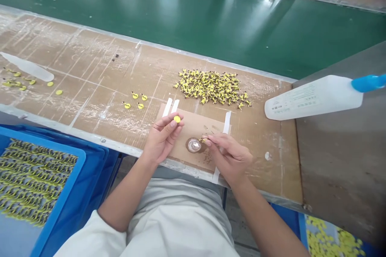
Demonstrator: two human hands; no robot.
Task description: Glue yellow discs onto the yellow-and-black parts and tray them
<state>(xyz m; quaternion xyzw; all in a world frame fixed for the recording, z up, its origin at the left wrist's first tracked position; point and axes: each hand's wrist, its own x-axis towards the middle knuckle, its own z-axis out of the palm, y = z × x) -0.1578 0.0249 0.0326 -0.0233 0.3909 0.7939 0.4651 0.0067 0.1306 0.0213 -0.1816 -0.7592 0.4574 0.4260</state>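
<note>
Between the thumb and fingers of my left hand [162, 134] is a small round yellow disc [177, 119], held above the taped cardboard sheet [183, 131]. My right hand [230, 153] pinches a tiny yellow-and-dark figurine [204, 140], mostly covered by the fingertips. Just left of those fingertips sits a small round dish [193, 145] with clear, shiny contents. Beyond both hands lies a heap of similar yellow-and-dark figurines [211, 85]. Several figurines on yellow discs [135, 95] stand on the bench to the left of my left hand.
A white bottle with a blue cap [313, 97] lies at the right by a metal panel [340, 140]. Rows of yellow pieces fill a blue tray [79, 162] at lower left. Loose yellow discs [328, 239] are at lower right. A green belt [181, 12] runs behind the bench.
</note>
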